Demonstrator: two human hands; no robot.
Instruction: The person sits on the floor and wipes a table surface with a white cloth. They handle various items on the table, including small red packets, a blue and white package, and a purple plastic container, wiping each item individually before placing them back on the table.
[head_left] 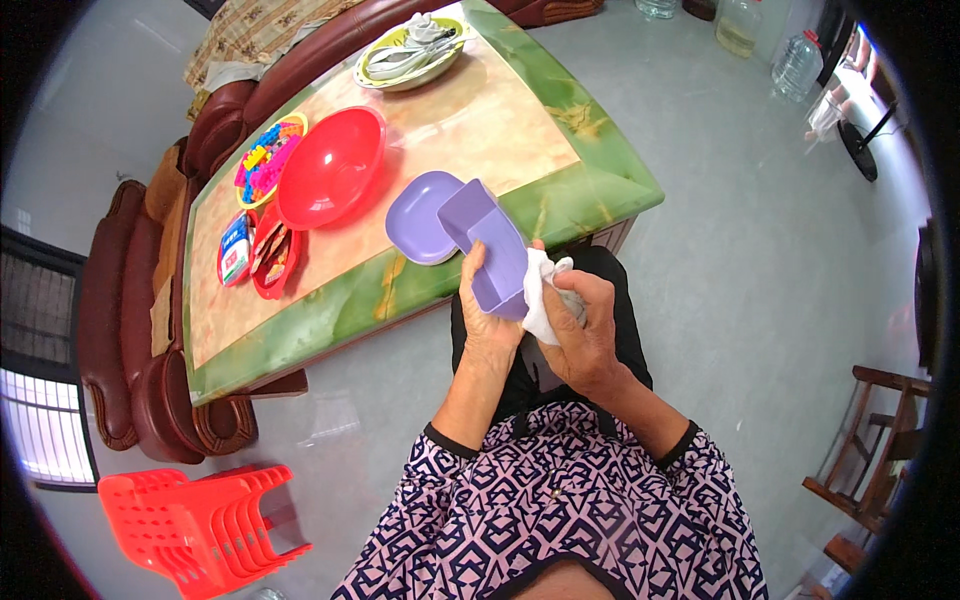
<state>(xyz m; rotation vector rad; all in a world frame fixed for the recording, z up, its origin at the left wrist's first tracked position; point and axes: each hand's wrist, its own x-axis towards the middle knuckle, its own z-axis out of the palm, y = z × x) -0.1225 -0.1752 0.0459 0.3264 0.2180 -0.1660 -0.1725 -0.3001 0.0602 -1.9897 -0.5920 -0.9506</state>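
Note:
A purple rectangular plastic container (500, 262) is held over my lap, tilted with its hollow side showing. My left hand (486, 318) grips its near end, the thumb over the rim and the fingers hidden beneath. A crumpled white cloth (541, 296) is bunched in my right hand (583, 335), pressed against the container's right outer side. Just beyond the container, a purple rounded square dish (424, 220) sits on the table's near edge, partly overlapped by the container in view.
The green-bordered table (370, 290) bears a red bowl (334, 168), a basket of colourful toy bricks (268, 160), red dishes with packets (275, 262) and a bowl of utensils (410, 62). Red plastic stools (205, 525) are at lower left, a brown sofa (110, 300) beyond.

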